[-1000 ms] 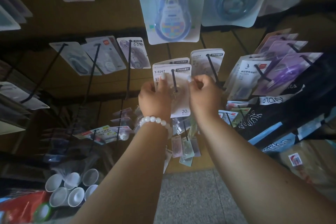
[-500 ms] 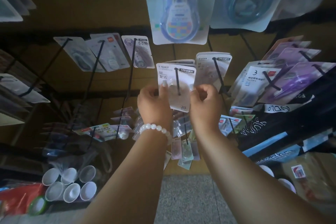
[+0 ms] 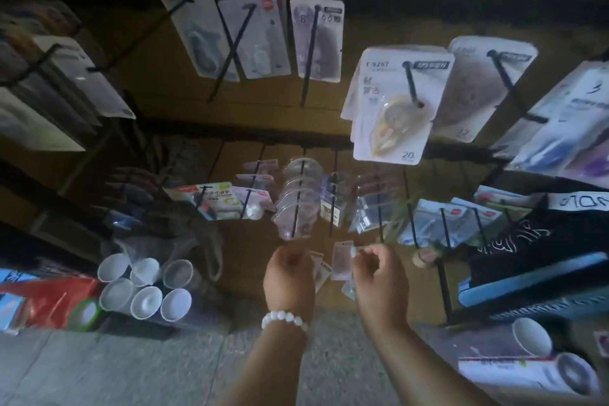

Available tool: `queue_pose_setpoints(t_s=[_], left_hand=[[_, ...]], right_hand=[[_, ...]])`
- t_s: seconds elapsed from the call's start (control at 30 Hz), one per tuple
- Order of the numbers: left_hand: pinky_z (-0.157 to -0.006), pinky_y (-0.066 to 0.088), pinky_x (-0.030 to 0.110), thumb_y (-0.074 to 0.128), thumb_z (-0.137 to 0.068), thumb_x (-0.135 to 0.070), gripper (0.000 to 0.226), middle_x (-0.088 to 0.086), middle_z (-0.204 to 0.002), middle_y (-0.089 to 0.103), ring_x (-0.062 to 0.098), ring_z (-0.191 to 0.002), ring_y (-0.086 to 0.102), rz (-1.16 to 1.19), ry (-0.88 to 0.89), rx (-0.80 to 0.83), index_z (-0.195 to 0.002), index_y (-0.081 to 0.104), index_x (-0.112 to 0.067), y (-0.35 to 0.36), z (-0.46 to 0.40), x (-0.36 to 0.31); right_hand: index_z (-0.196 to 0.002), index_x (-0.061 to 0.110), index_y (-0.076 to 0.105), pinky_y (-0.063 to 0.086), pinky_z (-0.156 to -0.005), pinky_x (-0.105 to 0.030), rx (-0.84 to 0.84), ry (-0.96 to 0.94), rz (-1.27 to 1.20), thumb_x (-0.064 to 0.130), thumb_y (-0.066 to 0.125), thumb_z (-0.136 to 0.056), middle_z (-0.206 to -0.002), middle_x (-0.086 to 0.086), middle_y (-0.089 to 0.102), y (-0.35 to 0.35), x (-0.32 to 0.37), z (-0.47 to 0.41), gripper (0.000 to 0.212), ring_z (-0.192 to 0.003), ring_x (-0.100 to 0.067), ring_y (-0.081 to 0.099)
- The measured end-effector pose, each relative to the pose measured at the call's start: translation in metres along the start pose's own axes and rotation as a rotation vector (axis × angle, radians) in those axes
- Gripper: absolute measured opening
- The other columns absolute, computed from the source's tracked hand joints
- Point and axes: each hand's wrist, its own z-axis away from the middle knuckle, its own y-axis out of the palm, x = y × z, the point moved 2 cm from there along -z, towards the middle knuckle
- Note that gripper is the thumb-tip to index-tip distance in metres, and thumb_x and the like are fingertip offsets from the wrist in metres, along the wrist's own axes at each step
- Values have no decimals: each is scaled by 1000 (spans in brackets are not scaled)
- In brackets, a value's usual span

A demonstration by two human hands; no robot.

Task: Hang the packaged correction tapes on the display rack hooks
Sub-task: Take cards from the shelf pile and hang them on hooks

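A stack of white carded correction tapes (image 3: 392,128) marked 20 hangs on a black rack hook (image 3: 411,84) at the upper right, with no hand on it. More carded tapes (image 3: 484,89) hang on the hook to its right, and others (image 3: 318,39) to its upper left. My left hand (image 3: 290,277), with a white bead bracelet on the wrist, and my right hand (image 3: 379,273) are well below the stack, fingers loosely curled and holding nothing. Small pink packets (image 3: 342,262) hang between and behind the two hands.
Lower hooks carry clear blister packs (image 3: 298,204) and other small carded goods (image 3: 214,201). White cups (image 3: 145,287) and a red bag (image 3: 49,303) lie on the floor at the left. A black and blue bag (image 3: 540,257) and rolled tubes (image 3: 534,359) are at the right.
Both hands have let go of the front correction tape card, which now hangs on its hook, and have dropped down. The view has tilted downward.
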Motion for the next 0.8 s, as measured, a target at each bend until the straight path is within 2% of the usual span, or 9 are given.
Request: queue_pose_setpoints(t_s=[0.07, 0.13, 0.23, 0.37, 0.5, 0.57, 0.63, 0.73, 0.8], left_hand=[[-76, 48, 32, 59, -87, -17, 10, 5, -90, 70, 27, -89, 64, -46, -30, 21, -92, 68, -14, 2, -14, 36], [-79, 48, 31, 57, -89, -16, 15, 5, -95, 70, 26, -92, 63, -87, -51, 37, -97, 69, -13, 5, -30, 70], [-74, 42, 25, 53, -91, -14, 21, 0, -94, 65, 22, -88, 60, -119, -86, 77, -106, 67, -15, 17, -58, 117], [-80, 42, 26, 46, -90, -5, 36, 5, -111, 65, 21, -95, 57, -119, -123, 163, -120, 63, -13, 39, -94, 177], [-83, 53, 35, 43, -90, -6, 44, 15, -124, 63, 34, -108, 63, -204, -136, 258, -132, 55, -15, 67, -133, 233], [-89, 53, 38, 46, -91, -9, 47, 19, -125, 62, 37, -112, 62, -258, -135, 306, -136, 51, -16, 78, -149, 255], [-93, 50, 34, 49, -91, -11, 50, 16, -132, 60, 35, -119, 59, -303, -133, 337, -141, 46, -17, 91, -168, 279], [-95, 48, 30, 50, -94, -18, 53, 9, -144, 47, 31, -123, 56, -308, -148, 408, -145, 38, -19, 111, -197, 305], [-97, 48, 32, 52, -96, -26, 53, 10, -148, 42, 32, -125, 53, -292, -129, 400, -146, 38, -18, 121, -210, 308]], right_hand=[[-92, 8, 63, 34, -58, -26, 72, 91, 41, 19, 62, -85, -78, 2, 57, 25, -27, 4, 13, -79, -22, 58], [-96, 7, 62, 33, -66, -25, 147, 175, 79, 23, 62, -85, -88, -5, 66, 53, -57, 6, 19, -88, -26, 62], [-103, 8, 60, 33, -69, -26, 275, 291, 136, 28, 60, -87, -104, -11, 68, 96, -106, 4, 25, -99, -30, 62], [-103, 8, 61, 33, -71, -27, 423, 428, 122, 34, 60, -87, -106, -11, 67, 152, -171, -3, 31, -103, -30, 61], [-81, 6, 56, 32, -68, -27, 523, 526, 147, 38, 59, -86, -76, -10, 55, 205, -234, -15, 32, -84, -28, 57], [-85, 4, 59, 36, -67, -28, 529, 573, 155, 43, 60, -82, -78, -11, 55, 228, -261, -21, 39, -80, -27, 57], [-89, 6, 60, 40, -68, -31, 501, 637, 136, 47, 62, -79, -84, -11, 57, 248, -284, -26, 42, -83, -29, 61], [-81, 9, 55, 41, -66, -31, 492, 739, 24, 39, 62, -81, -82, -11, 57, 273, -307, -36, 31, -73, -26, 55], [-72, 9, 52, 43, -61, -29, 494, 828, -61, 37, 63, -82, -73, -9, 54, 285, -317, -41, 32, -63, -24, 53]])
